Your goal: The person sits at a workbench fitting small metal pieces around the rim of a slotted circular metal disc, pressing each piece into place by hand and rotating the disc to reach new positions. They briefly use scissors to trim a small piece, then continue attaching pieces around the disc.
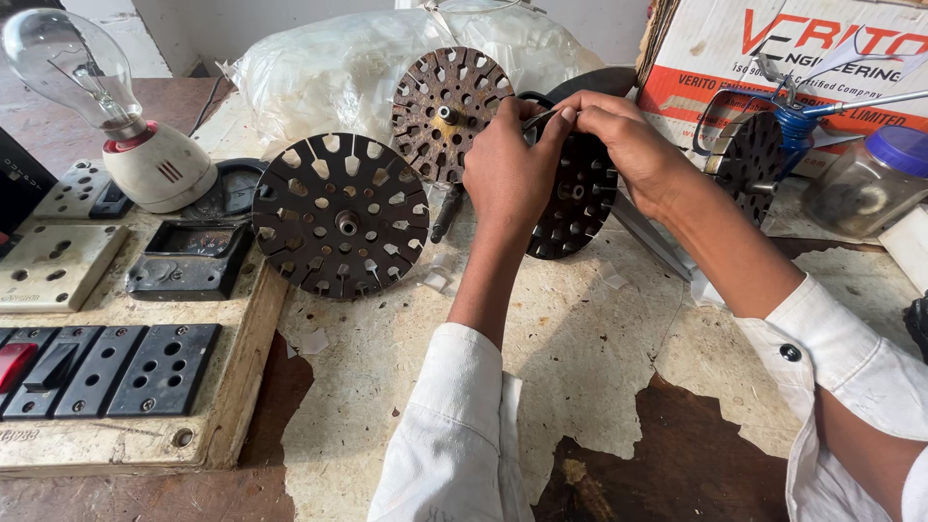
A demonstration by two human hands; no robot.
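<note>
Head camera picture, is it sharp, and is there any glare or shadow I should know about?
Head view: sharp throughout, soft even light; glare glints on the light bulb; faint shadows under both arms on the table; edges bow slightly from the wide lens.

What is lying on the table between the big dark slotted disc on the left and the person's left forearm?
In the head view, small clear plastic scraps lie on the worn table between the dark slotted disc and the left forearm; a dark rod-like tool lies just above them.
</note>
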